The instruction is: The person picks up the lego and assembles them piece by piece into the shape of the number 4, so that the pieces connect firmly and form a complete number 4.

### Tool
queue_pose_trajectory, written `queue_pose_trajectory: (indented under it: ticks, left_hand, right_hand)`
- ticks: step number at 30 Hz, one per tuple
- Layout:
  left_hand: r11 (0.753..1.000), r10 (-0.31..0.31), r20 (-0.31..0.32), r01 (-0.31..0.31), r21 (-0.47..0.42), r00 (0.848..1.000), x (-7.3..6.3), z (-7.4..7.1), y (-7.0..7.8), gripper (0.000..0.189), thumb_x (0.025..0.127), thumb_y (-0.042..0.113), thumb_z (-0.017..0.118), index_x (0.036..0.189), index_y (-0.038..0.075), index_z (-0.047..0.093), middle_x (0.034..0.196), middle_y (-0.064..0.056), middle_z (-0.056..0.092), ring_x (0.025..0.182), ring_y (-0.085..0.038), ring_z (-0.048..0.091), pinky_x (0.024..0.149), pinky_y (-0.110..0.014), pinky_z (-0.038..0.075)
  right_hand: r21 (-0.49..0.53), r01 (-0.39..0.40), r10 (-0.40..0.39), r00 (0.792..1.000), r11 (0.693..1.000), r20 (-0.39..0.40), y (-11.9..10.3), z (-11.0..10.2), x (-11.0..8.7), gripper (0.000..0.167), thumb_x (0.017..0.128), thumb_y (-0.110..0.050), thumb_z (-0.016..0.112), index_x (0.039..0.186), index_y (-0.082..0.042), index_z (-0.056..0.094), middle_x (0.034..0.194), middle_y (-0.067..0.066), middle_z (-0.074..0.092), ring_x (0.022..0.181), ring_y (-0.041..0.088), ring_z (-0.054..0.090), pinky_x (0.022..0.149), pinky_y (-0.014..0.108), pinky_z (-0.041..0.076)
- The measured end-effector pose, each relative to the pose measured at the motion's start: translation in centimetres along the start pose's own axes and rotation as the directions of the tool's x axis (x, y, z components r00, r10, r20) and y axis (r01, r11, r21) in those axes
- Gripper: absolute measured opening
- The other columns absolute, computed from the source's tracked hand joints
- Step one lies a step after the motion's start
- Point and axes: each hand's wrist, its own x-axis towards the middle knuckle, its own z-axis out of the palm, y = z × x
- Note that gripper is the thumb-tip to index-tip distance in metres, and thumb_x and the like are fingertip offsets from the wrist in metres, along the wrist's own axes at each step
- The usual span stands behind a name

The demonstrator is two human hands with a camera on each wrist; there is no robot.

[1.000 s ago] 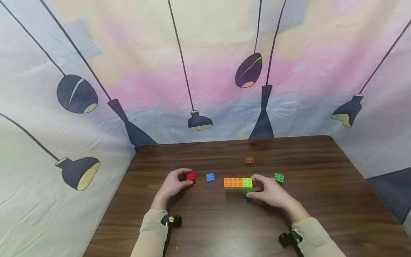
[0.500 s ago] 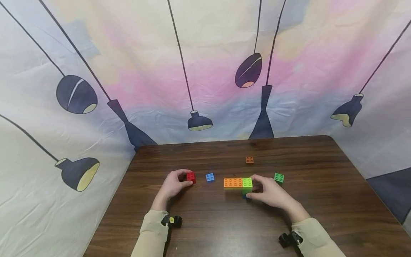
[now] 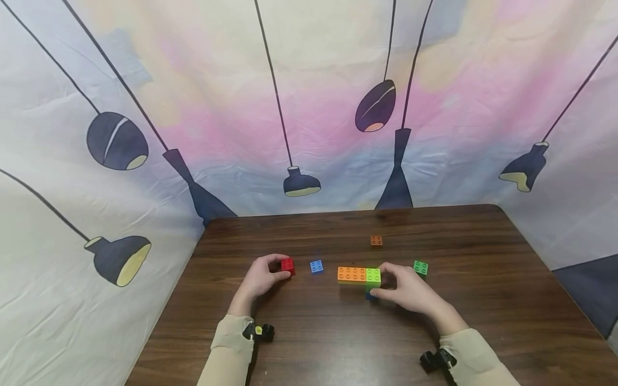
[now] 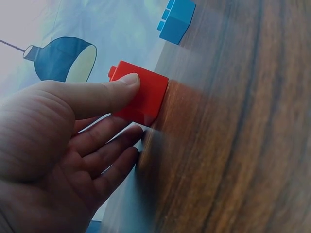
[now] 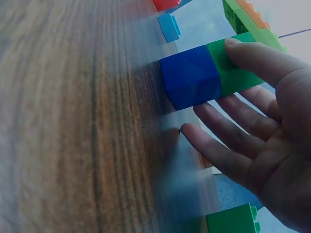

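Note:
My left hand point(image 3: 259, 280) pinches a red toy brick point(image 3: 287, 266) at the left of the table. In the left wrist view the thumb lies across the red brick's side, and its lower edge is at the tabletop. With thumb and fingers, my right hand point(image 3: 410, 288) holds a stack of joined bricks right of centre. A dark blue brick point(image 5: 189, 77) forms its base, under a green brick point(image 5: 233, 70) that the thumb presses. At the top are a lime brick point(image 3: 373, 275) and a longer orange brick point(image 3: 351, 274), which overhangs to the left.
Between the hands lies a light blue brick point(image 3: 316, 266). Farther back is a small brownish-orange brick point(image 3: 376, 240), and a green brick point(image 3: 421, 267) stands just beyond the right hand. A printed cloth point(image 3: 338, 161) hangs behind the wooden table point(image 3: 318, 343).

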Motion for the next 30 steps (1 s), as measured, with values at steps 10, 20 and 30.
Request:
queue_pose_trajectory:
  ticks: [10,20,30]
  left_hand:
    - [0.997,0.061,-0.029,-0.063,-0.052,0.998,0.0,0.0,0.8,0.038,0.092,0.017,0.087,0.129,0.015,0.075,0.118,-0.003,0.076,0.107,-0.024,0.07,0.101,-0.053,0.056]
    - [0.908,0.294,-0.021,-0.287,-0.306,0.955,-1.6,3.4,7.4,0.043,0.094,0.015,0.085,0.135,0.014,0.072,0.123,-0.003,0.073,0.112,-0.023,0.069,0.097,-0.041,0.06]
    - [0.886,0.339,0.01,-0.316,-0.339,0.941,-2.9,5.1,10.2,0.043,0.096,0.018,0.084,0.136,0.018,0.071,0.124,-0.001,0.071,0.11,-0.03,0.069,0.094,-0.049,0.06]
  right_hand:
    - [0.004,0.053,-0.053,0.999,0.999,0.005,0.1,0.1,-0.1,0.053,0.094,-0.034,0.085,0.141,-0.021,0.063,0.116,-0.011,0.073,0.107,0.014,0.07,0.084,0.036,0.059]
    - [-0.034,0.053,-0.053,0.999,0.998,-0.011,-0.3,0.1,-0.1,0.052,0.094,-0.036,0.085,0.139,-0.02,0.065,0.114,-0.011,0.073,0.105,0.014,0.07,0.085,0.04,0.059]
    - [-0.032,0.026,-0.027,0.999,0.999,-0.031,-0.5,0.0,0.0,0.042,0.093,-0.045,0.084,0.127,-0.024,0.07,0.111,-0.015,0.073,0.108,0.015,0.069,0.09,0.045,0.057]
